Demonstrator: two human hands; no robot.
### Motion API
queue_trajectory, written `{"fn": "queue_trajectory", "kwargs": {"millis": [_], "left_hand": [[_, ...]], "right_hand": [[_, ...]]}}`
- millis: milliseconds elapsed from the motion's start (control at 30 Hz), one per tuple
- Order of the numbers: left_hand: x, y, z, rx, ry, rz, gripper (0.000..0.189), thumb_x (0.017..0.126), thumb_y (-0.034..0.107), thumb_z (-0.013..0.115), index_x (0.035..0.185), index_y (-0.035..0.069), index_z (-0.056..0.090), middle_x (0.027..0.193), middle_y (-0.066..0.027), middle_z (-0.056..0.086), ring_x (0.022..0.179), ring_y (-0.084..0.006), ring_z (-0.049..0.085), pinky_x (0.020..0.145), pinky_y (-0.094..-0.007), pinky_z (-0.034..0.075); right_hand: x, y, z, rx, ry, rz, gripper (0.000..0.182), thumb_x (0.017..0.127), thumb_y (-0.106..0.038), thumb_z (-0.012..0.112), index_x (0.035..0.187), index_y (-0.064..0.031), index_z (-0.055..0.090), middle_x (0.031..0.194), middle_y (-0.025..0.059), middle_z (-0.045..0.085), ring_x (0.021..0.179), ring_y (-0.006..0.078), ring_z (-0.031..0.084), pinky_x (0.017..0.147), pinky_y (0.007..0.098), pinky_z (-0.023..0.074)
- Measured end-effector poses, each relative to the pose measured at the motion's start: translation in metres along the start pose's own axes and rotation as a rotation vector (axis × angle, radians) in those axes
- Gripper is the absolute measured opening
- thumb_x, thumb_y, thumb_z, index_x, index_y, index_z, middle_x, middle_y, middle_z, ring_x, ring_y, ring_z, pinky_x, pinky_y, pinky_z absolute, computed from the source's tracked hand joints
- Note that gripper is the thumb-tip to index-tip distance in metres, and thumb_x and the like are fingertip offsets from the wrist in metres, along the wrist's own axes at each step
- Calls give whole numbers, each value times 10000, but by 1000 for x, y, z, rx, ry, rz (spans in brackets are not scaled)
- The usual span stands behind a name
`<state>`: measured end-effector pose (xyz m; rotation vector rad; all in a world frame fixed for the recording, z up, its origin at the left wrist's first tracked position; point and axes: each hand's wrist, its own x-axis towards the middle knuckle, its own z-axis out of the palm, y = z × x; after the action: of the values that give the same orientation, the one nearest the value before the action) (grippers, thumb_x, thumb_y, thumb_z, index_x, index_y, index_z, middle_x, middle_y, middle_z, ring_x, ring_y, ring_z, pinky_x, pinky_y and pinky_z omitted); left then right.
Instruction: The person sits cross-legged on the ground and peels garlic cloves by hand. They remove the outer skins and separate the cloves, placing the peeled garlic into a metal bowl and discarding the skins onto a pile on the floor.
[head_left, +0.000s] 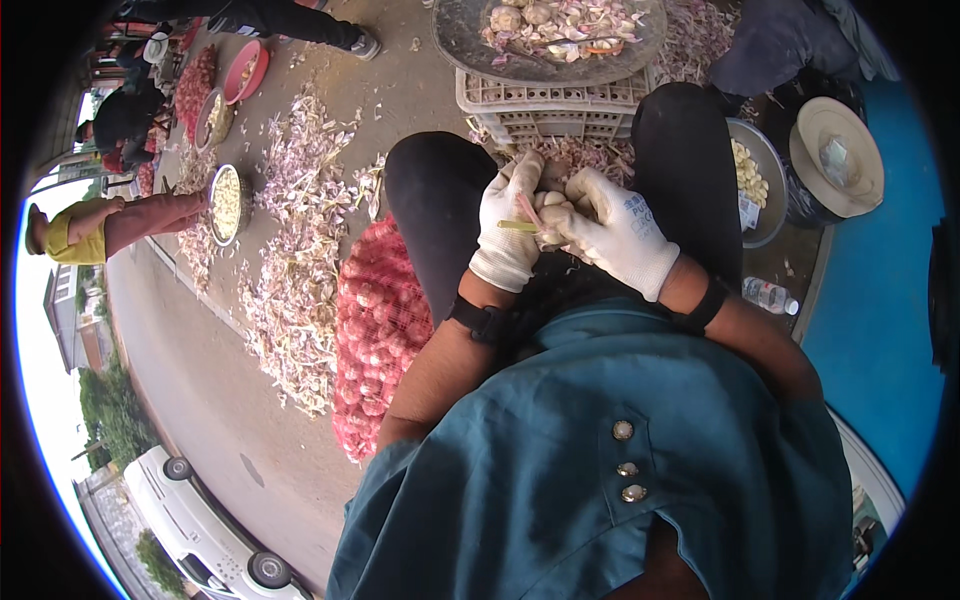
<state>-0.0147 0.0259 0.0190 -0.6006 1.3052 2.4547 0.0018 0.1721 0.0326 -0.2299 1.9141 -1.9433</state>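
Both hands wear white knit work gloves and meet above my lap, between my knees. My left hand (510, 225) holds a garlic bulb (553, 214) from the left, with a pinkish and a yellow-green stalk sticking out over the glove. Thumb and fingers of my right hand (616, 227) press on the same bulb from the other side. Part of the bulb is hidden by the fingers. Just beyond stands a plastic crate (551, 105) bearing a round, worn pan (457, 37) with garlic bulbs (517, 19) and loose skins.
A red mesh sack of garlic (379, 322) leans by my left leg, near heaped skins (292, 300). At right are a metal basin (780, 202) of peeled cloves, a straw hat (862, 172) and a plastic bottle (770, 295). A person (75, 232) stands at far left; others are beyond.
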Motion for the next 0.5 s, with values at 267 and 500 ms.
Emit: {"fn": "queue_trajectory", "kwargs": {"millis": [267,500], "left_hand": [[15,-13,-13,7,53,88,212,909,179,519,887,-31,541,667,-57,525,459,-133,474,420,-242,424],[9,-13,-24,542,-42,600,232,889,219,548,896,-13,551,698,-59,548,577,-131,522,505,-230,439]], "right_hand": [[-5,-13,-1,248,-113,188,178,930,-146,521,1062,-31,486,808,36,585,662,80,549,575,217,458],[-5,-13,-11,483,-220,242,232,946,-134,493,1159,-44,474,888,33,582,722,81,565,617,213,467]]}}
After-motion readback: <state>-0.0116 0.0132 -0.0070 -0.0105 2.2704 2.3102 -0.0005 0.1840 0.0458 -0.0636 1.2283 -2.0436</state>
